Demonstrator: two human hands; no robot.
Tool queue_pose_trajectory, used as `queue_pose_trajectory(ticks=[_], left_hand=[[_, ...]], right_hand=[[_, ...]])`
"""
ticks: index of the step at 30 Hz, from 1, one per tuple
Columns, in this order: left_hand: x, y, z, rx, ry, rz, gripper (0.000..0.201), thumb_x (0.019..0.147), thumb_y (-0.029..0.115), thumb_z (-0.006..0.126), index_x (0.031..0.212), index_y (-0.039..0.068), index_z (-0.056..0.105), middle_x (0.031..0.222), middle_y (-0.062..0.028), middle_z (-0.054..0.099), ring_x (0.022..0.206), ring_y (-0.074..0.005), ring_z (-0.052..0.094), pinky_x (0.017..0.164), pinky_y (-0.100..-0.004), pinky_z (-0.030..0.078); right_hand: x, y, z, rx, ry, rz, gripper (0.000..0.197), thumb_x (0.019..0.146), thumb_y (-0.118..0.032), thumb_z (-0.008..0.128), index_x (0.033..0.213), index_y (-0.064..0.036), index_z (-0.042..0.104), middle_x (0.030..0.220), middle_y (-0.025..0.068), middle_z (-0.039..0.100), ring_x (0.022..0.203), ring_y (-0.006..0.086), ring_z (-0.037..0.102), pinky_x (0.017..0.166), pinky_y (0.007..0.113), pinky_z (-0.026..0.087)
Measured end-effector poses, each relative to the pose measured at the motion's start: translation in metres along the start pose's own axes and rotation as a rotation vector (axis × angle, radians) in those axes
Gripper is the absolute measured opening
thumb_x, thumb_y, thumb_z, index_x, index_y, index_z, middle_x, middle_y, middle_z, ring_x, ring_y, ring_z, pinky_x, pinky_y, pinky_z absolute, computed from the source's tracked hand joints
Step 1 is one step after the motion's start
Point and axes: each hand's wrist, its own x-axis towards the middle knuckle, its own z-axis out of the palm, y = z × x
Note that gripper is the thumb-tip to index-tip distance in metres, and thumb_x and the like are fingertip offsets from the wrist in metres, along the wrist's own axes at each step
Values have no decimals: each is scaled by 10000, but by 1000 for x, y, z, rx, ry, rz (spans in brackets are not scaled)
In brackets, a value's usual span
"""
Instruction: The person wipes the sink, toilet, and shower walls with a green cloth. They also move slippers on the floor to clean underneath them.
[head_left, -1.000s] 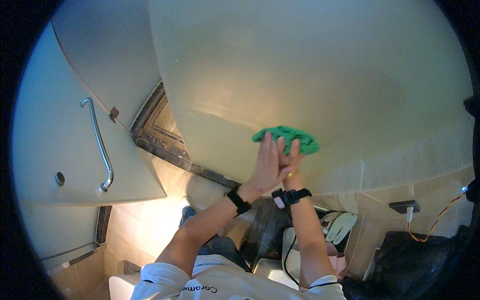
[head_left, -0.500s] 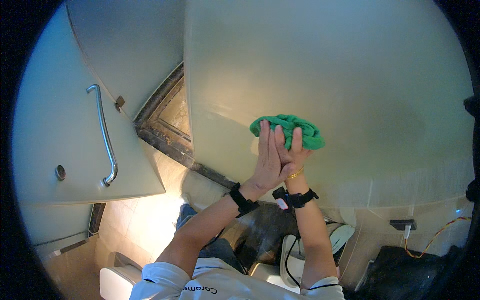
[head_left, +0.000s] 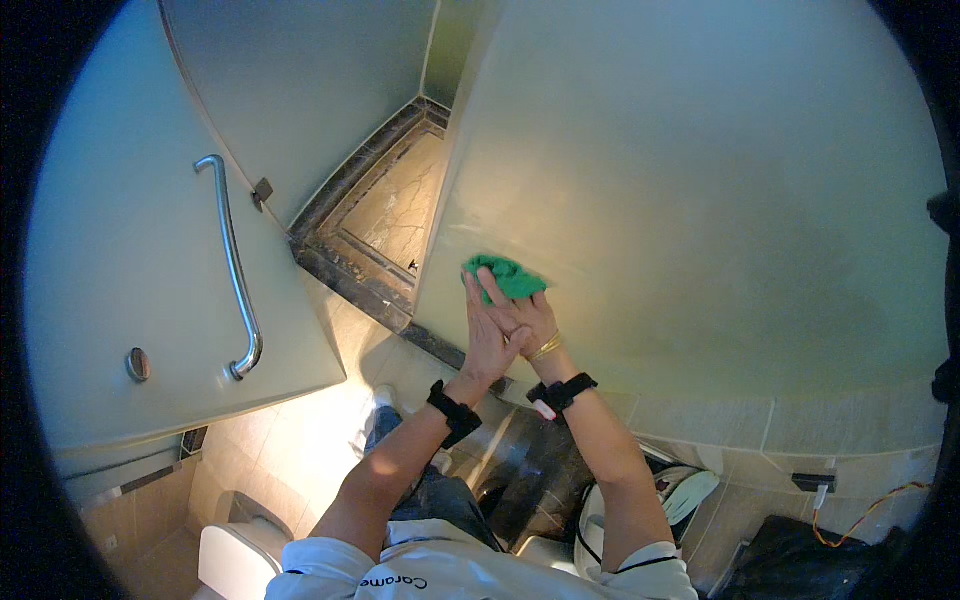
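A bunched green cloth (head_left: 516, 281) is pressed against the large frosted glass panel (head_left: 680, 180), close to the panel's left edge. My right hand (head_left: 534, 318), with a gold bracelet at the wrist, holds the cloth against the glass. My left hand (head_left: 486, 340) overlaps it from the left, its fingers stretched up flat and reaching the cloth's left edge. Where the hands cross, some fingers are hidden. Each wrist wears a black strap.
A glass door with a curved metal handle (head_left: 232, 270) stands at left, a dark stone sill (head_left: 350, 285) beside it. At lower left is a white toilet (head_left: 235, 560). A small dark box (head_left: 813, 483) with a cable sits at lower right.
Both hands and the green cloth have moved left across the glass, slightly downward. The view has shifted, so more of the floor past the panel's left edge shows.
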Motion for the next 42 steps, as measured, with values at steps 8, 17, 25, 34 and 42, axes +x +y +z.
queue_pose_trajectory(ticks=[8, 17, 25, 34, 42], left_hand=[[43, 5, -38, -130, 107, 156, 1004, 762, 586, 504, 1353, 11, -70, 1410, -206, -12, 1311, -343, 39, 1051, -453, 113], [34, -28, -42, -343, 54, 225, 666, 818, 449, 516, 1243, 7, 256, 1156, -150, 367, 1147, -291, 305, 1060, -461, 117], [68, 37, -56, 186, -50, 506, 1029, 726, 482, 594, 1328, -70, -31, 1366, -339, -18, 1274, -476, 16, 1040, -492, 84], [-9, -36, -41, 345, -571, 217, 1091, 672, 396, 692, 1275, -160, -28, 1321, -405, -36, 1260, -512, -1, 1034, -528, 80], [75, 72, -54, 184, -204, 560, 1090, 684, 439, 667, 1330, -70, -48, 1348, -361, -76, 1267, -493, -41, 1017, -558, 33]], right_hand=[[64, -5, -20, 23, 324, 144, 503, 789, -279, 476, 1284, -248, 392, 1412, -27, 240, 1282, 255, 241, 1042, 399, 176], [50, -24, 4, 194, -90, -16, 426, 715, -258, 512, 1139, -245, 541, 1433, -22, 186, 1203, 217, 358, 937, 383, 299], [62, 7, -47, 34, 429, 371, 412, 766, -264, 532, 1177, -271, 520, 1413, 24, 221, 1144, 310, 388, 857, 447, 341], [-39, -50, 26, 143, -75, 376, 437, 750, -228, 538, 1187, -236, 508, 1398, 74, 226, 1097, 313, 422, 864, 485, 345], [62, 31, -85, -33, 475, 401, 477, 755, -254, 534, 1227, -267, 463, 1394, 74, 242, 1130, 315, 399, 863, 493, 344]])
